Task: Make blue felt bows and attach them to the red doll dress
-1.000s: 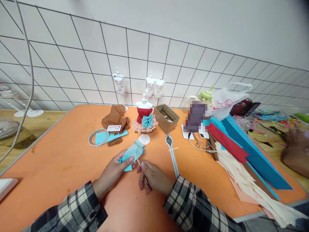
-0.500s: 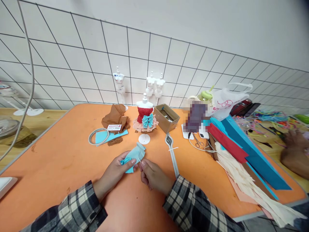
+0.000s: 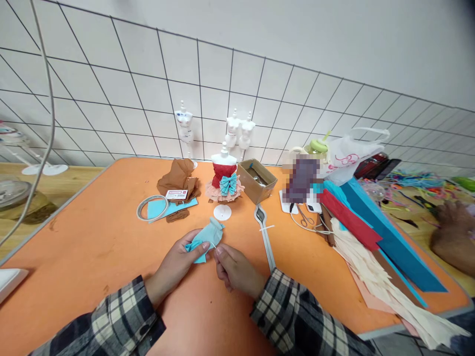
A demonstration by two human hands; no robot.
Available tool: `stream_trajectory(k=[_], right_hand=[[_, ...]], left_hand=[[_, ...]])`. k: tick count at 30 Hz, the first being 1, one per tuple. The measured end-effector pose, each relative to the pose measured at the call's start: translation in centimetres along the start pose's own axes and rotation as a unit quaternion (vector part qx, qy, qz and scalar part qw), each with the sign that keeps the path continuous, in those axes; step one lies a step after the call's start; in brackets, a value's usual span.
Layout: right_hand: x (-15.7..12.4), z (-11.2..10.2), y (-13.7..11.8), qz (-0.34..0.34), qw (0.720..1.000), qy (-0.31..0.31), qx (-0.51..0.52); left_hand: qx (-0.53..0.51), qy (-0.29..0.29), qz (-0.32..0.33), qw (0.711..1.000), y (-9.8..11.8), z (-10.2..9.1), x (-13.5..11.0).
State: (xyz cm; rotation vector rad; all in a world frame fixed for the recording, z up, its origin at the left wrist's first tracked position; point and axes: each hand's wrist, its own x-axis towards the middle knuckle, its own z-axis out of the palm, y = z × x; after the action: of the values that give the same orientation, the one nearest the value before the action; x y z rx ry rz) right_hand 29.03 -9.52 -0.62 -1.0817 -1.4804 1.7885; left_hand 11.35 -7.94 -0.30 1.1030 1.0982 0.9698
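Light blue crepe paper (image 3: 211, 234), folded and gathered, is gripped between the thumb and fingers of my left hand (image 3: 174, 262). My right hand (image 3: 237, 269) pinches a thin white stick (image 3: 213, 245), whose tip meets the paper; its exact kind is too small to tell. Just beyond both hands stands a small dress-form mannequin (image 3: 223, 159) on a round white base (image 3: 222, 213). It wears a red pleated bodice (image 3: 219, 174), a peach ruffled skirt (image 3: 226, 194) and a blue bow (image 3: 228, 184).
Behind the mannequin is an open cardboard box (image 3: 256, 185). Left of it lie brown crepe paper (image 3: 178, 175) and a tape roll (image 3: 141, 210). A cabled flat iron (image 3: 264, 232), scissors (image 3: 307, 219) and paper strips (image 3: 367, 267) lie rightward. Another person's hand (image 3: 454, 217) is far right.
Both hands keep nearly the same pose on the blue paper and the stick. The whole view has shifted very slightly; nothing else has visibly moved.
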Motion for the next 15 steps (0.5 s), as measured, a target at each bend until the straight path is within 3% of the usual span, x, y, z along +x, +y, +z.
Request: stream_trajectory(k=[15], right_hand=[[-0.15,0.03,-0.17,0.013,1.000,0.003,-0.005]], left_hand=[[-0.002,-0.033,0.034,0.999,0.47,-0.10,-0.37]])
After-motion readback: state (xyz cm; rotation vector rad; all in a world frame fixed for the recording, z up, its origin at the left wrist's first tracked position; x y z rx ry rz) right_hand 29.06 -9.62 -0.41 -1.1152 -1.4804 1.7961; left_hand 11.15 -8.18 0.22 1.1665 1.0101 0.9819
